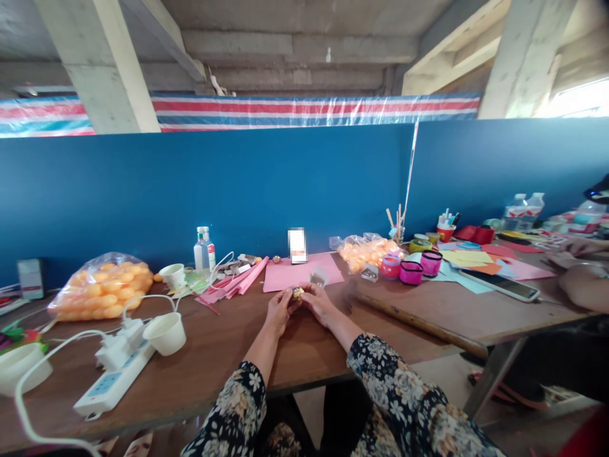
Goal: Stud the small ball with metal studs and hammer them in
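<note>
A small shiny gold piece (297, 293), too small to name more closely, is held above the brown table. My left hand (280, 310) pinches it from the left, and my right hand (316, 301) grips its other side with closed fingers. Just beyond my hands lies a pink paper sheet (278, 277), with a small clear plastic container (318, 277) on its near part. At the sheet's far edge stands an upright white card or screen (297, 251), partly blurred out. A small round metallic thing (276, 259) sits close to it.
On the left are a bag of orange balls (102, 289), a power strip (117, 381), a paper cup (165, 333) and a bottle (203, 251). Rightward are another ball bag (364, 251), tape rolls (410, 272), a phone (499, 285) and another person's arm (585, 287).
</note>
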{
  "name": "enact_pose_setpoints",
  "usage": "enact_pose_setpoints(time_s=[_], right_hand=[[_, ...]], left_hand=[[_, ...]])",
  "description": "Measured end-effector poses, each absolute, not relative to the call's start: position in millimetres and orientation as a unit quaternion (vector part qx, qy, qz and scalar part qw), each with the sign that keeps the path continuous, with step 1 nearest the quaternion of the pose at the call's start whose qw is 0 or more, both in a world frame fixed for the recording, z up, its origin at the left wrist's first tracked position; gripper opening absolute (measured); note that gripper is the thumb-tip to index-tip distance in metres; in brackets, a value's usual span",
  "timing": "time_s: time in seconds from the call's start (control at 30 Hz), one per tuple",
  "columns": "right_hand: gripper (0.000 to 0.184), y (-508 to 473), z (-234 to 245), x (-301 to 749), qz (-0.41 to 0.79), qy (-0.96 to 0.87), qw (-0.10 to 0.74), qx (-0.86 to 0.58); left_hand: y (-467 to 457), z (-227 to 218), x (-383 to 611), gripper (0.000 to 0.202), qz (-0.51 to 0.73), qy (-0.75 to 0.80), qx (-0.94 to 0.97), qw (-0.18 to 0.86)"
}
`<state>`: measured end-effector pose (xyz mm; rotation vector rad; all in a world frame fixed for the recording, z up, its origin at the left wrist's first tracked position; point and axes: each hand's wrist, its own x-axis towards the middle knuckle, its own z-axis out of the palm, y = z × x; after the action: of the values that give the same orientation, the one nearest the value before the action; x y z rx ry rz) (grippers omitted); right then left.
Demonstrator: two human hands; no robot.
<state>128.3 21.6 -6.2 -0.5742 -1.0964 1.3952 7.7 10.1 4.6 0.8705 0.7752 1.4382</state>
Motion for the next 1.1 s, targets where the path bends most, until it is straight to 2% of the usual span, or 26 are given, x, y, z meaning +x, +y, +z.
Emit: enact_pose_setpoints(time_s=[0.23,0.67,0.8,1.0,1.1], right_hand=[[0.026,18.4,-0.9,128.3,0.609,-0.467,0.597,-0.235],[0.031,14.1,5.7,129.1,0.625,-0.466,0.58,-0.236],[0.036,16.8,0.4,129.9,0.589,-0.486,0.59,-0.261],[0.038,20.9,-2.3,129.3,0.459,-0.541,0.622,-0.332],[0.038,20.0,-1.3,128.9,0.457,-0.557,0.611,-0.328]], left_hand=[[6.1,8.9,8.5,0.03,0.613,0.328,0.393,0.602],[9.0,5.4,6.6,0.033,0.608,0.321,0.387,0.615],[11.0,3.0,5.6,0.034,0.606,0.322,0.382,0.619],[11.1,3.3,6.3,0.033,0.603,0.322,0.393,0.615],[12.2,2.6,6.1,0.03,0.607,0.321,0.397,0.609]])
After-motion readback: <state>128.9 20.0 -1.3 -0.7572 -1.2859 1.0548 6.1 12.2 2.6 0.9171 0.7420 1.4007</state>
